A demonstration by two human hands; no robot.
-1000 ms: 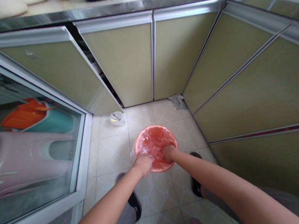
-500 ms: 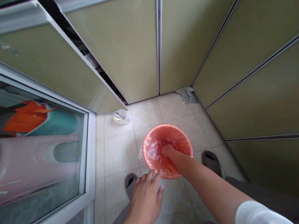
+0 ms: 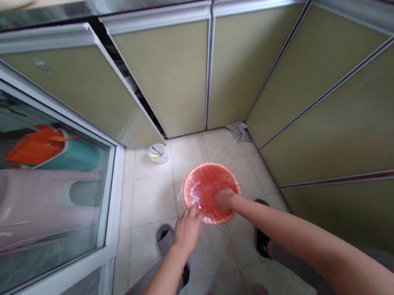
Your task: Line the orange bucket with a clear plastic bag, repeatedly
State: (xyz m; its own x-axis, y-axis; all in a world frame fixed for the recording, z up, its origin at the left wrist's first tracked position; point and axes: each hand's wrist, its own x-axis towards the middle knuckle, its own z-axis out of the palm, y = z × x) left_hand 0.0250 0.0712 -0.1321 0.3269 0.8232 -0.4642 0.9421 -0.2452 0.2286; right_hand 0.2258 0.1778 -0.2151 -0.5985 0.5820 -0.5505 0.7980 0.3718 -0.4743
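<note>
An orange round bin [image 3: 233,176] stands on the floor, lined with a clear plastic bag [image 3: 197,193] whose edge is folded over the rim. My left hand [image 3: 187,229] is at the near-left rim, its fingers bent over the edge onto the bag. Inside the bin, my right hand [image 3: 225,198] reaches down against the lining near the right wall. Its fingertips are hidden or blurred, so what they touch is unclear.
Cabinet doors [image 3: 165,73] run along the back and right; one at left stands ajar. A clear plastic tub [image 3: 158,153] and a grey cloth [image 3: 239,131] lie by their foot. A glass door [image 3: 51,184] is at left, and slippers [image 3: 164,237] are near the bin.
My left hand has come forward onto the bin's rim. My right hand has lifted somewhat and shifted toward the right wall inside the bin. The view has tilted up, showing the counter edge.
</note>
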